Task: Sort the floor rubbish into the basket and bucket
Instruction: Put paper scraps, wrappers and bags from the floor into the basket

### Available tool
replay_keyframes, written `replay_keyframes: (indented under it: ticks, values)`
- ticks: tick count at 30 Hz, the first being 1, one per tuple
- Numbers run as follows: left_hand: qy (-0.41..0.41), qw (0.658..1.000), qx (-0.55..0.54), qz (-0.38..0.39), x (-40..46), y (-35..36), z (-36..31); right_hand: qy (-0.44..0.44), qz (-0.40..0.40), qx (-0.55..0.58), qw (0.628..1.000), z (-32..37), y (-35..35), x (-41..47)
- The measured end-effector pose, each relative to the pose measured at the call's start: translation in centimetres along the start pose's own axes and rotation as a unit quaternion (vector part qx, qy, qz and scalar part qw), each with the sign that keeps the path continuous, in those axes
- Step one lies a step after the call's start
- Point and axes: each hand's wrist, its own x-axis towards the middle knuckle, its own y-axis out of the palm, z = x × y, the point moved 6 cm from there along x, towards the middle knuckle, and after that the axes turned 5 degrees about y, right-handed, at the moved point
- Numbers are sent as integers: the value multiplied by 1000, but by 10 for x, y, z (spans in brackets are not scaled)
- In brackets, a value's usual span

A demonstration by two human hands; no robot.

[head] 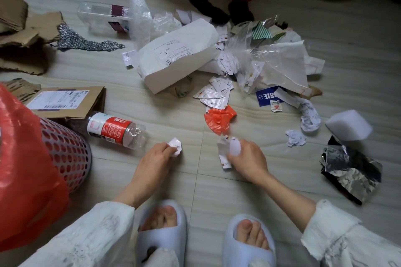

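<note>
Hands, two: left hand pinches one paper scrap; right hand grips several scraps.

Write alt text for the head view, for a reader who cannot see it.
A person crouching in slippers holds paper scraps in both hands, left hand and right hand, over a tiled floor. Ahead lies a rubbish pile of paper and plastic; a plastic bottle lies beside a perforated basket lined with a red bag.

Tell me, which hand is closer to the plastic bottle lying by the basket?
Left. The left hand is just right of the bottle, pinching paper; the right hand is farther right.
</note>
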Motion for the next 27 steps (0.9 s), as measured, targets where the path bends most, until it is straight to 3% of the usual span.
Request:
replay_keyframes:
  ticks: [4,7,11,18,22,27]
  values:
    - [-32,993,-71,-83,2,-38,-12,56,28,147,987,17,-16,-9]
    - [-90,975,-126,-161,-3,-86,-20,3,31,163,986,58,-44,-25]
    - [-69,950,-151,-266,-25,-150,-32,-97,42,152,983,126,-90,-65]
    - [-132,888,-160,-409,-96,-269,-16,-179,138,222,948,257,-123,-140]
    - [-251,842,-192,-438,-164,-303,31,-171,191,260,931,320,-93,-185]
    - [-379,803,-206,-412,-230,-305,75,-160,239,278,917,359,-38,-225]
